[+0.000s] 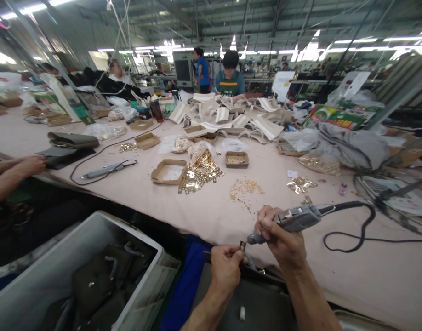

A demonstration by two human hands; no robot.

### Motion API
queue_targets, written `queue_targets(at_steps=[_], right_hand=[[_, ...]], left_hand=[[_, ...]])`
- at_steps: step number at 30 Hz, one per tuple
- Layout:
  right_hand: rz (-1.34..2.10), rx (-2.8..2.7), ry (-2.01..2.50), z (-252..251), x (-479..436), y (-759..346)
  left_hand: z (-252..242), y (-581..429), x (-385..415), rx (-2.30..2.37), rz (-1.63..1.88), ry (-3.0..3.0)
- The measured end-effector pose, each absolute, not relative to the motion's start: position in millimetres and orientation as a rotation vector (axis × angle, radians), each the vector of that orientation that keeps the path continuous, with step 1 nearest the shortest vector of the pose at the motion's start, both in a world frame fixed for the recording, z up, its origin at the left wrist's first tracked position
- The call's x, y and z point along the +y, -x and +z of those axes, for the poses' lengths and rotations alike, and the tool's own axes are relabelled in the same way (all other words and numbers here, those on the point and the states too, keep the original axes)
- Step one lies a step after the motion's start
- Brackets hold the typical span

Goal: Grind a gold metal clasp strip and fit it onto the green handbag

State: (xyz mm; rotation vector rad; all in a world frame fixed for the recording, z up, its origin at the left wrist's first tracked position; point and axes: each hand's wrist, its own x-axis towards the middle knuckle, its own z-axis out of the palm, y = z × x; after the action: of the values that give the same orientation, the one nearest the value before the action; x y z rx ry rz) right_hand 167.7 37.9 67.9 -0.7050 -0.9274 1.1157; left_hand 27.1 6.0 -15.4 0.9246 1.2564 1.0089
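My right hand (282, 239) is wrapped round a grey electric screwdriver (297, 218), its tip pointing down and left. In a pinch, my left hand (226, 266) holds a small metal plate (242, 248) close to that tip; whether tip and plate touch, I cannot tell. Beneath both hands lies a dark bag (255, 299) at the table's edge, partly hidden by my forearms. A small white piece (242, 313) rests on it. Ahead on the table are loose tiny screws (245, 188) and a pile of gold metal plates (199, 177).
A grey plastic crate (135, 230) with dark bags stands lower left. Another electric screwdriver (104, 170) lies on the table (145, 202), its cable looping round. Cardboard boxes (168, 172) and a heap of pale pieces (228, 112) sit farther back. A co-worker's hands (33, 164) are at the left.
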Motion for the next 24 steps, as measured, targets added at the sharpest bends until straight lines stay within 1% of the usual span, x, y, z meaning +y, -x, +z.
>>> queue_targets(at_steps=[15,20,24], right_hand=[[1.116,-1.001,0.706,71.3,35.9,-157.4],[1.064,-0.893,0.707,74.8,39.4,-168.5],[0.973,-0.688,0.719,73.8,65.3,-187.6]], left_hand=[[-11.3,-25.7,5.9,1.249,1.000,-0.906],[-17.6,-26.7,6.4,1.217,1.060,-0.912],[-30.0,-29.3,10.0,1.234,1.092,-0.880]])
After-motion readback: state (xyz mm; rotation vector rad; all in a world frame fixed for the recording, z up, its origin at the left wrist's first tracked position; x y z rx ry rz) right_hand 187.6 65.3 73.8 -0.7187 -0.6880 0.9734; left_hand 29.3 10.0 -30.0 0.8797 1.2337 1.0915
